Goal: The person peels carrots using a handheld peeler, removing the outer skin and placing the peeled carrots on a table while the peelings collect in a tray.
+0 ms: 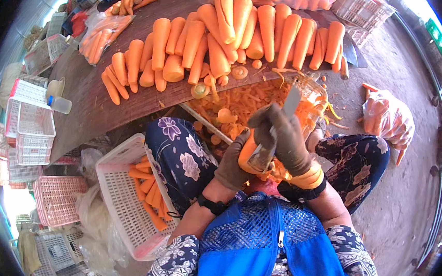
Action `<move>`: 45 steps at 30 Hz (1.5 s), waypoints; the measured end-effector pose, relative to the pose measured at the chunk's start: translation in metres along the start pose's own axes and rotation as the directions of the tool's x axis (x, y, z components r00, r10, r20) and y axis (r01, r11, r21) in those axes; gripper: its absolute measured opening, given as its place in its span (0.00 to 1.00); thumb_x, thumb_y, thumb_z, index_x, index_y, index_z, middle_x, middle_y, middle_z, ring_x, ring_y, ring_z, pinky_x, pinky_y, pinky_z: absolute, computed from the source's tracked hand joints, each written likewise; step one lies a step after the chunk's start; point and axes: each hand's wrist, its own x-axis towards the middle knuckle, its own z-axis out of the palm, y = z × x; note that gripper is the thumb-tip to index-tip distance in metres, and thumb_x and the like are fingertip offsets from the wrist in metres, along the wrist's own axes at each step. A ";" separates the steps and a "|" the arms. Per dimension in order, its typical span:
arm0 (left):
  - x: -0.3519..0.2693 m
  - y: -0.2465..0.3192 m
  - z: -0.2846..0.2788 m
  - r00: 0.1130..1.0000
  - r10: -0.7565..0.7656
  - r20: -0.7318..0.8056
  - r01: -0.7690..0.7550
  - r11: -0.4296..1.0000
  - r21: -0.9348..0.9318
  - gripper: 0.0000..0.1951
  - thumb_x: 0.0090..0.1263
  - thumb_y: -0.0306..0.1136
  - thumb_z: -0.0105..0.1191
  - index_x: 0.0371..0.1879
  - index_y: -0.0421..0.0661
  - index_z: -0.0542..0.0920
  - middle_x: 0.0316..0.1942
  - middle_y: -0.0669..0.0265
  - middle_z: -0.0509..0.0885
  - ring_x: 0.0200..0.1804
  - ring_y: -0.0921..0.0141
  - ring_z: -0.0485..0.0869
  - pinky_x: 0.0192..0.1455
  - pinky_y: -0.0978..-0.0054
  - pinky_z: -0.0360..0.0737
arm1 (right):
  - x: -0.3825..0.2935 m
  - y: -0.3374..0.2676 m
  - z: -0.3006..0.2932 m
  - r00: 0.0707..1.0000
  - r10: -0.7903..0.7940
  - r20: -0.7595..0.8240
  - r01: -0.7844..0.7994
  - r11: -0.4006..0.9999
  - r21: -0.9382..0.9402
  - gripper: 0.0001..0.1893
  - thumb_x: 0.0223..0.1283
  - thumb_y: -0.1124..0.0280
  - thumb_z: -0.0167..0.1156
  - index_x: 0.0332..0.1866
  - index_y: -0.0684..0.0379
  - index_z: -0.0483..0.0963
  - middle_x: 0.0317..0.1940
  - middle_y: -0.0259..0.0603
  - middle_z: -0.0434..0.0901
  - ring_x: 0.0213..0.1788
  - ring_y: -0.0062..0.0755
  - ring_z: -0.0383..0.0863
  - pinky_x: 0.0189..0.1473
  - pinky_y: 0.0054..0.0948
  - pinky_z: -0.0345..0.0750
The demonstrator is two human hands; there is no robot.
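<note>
My left hand (233, 164), in a brown glove, grips a thick orange carrot (248, 153) over my lap. Closed around the handle of a metal-bladed tool is my gloved right hand (281, 137); a flat blade (292, 100) sticks out above the fist. Another metal part (261, 159) lies against the carrot's lower end; its exact shape is partly hidden. Below the table's edge, orange peelings and cut carrot ends (241, 101) fill the space in front of my knees. A long row of peeled carrots (194, 42) lies along the wooden table (137, 109).
A white plastic crate (108, 189) with peeled carrots (151, 194) stands beside my left knee. A thin rod (204, 121) slants over the peelings. A bag of carrots (389, 119) rests on the floor at right. Stacked crates (35, 129) stand at far left. A knife blade (350, 52) lies at the table's right corner.
</note>
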 end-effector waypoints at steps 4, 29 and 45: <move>-0.008 0.004 0.003 0.999 -0.030 -0.023 0.026 0.984 -0.178 0.22 0.73 0.39 0.49 0.61 0.40 0.67 0.52 0.58 0.79 0.51 0.65 0.81 0.57 0.67 0.79 | 0.032 0.018 -0.032 0.930 -0.202 -0.307 0.155 0.973 -0.170 0.23 0.69 0.52 0.50 0.29 0.62 0.78 0.17 0.31 0.73 0.16 0.19 0.66 0.21 0.21 0.61; 0.048 -0.027 -0.021 0.799 -0.338 -0.497 0.401 0.916 0.021 0.13 0.66 0.30 0.54 0.49 0.44 0.76 0.36 0.58 0.84 0.41 0.65 0.83 0.41 0.71 0.78 | 0.065 0.102 -0.117 0.935 -0.153 -0.321 0.158 0.987 -0.009 0.22 0.69 0.54 0.50 0.41 0.66 0.77 0.22 0.38 0.77 0.24 0.22 0.72 0.24 0.23 0.64; 0.227 -0.081 -0.094 0.896 0.177 -0.407 0.442 -0.297 0.846 0.30 0.59 0.43 0.58 0.60 0.42 0.72 0.43 0.51 0.83 0.41 0.52 0.83 0.44 0.57 0.81 | 0.059 0.070 -0.118 0.819 -0.079 -0.568 0.193 0.971 0.144 0.25 0.70 0.52 0.47 0.34 0.68 0.76 0.16 0.31 0.69 0.20 0.21 0.66 0.26 0.22 0.62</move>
